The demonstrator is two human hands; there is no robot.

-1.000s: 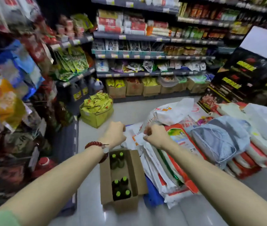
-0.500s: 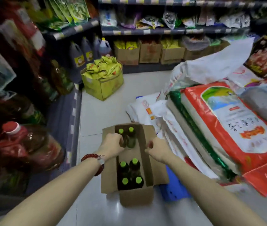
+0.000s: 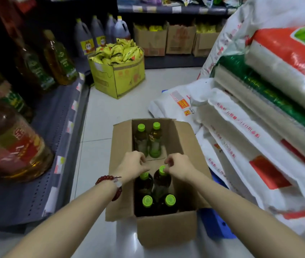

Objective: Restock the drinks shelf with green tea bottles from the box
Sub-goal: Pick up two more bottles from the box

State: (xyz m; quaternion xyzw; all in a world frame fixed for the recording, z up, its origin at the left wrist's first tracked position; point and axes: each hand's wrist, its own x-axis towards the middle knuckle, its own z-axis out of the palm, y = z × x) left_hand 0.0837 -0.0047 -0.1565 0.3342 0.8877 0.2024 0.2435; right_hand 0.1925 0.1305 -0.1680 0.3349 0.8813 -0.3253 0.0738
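Both hands have dropped lower into the box (image 3: pixel 166 233) since half a second ago. My left hand (image 3: pixel 132 165) curls over one green-capped tea bottle (image 3: pixel 144 180); whether it grips, I can't tell. My right hand (image 3: pixel 180 167) pinches the neighbouring bottle's cap (image 3: pixel 162 170). Dark bottles stand upright, caps up.

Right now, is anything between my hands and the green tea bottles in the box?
Nothing visible is. The cardboard box stands open, flaps folded out. The right hand is already at the cap of one green tea bottle, and the left hand sits just above the neighbouring bottle.
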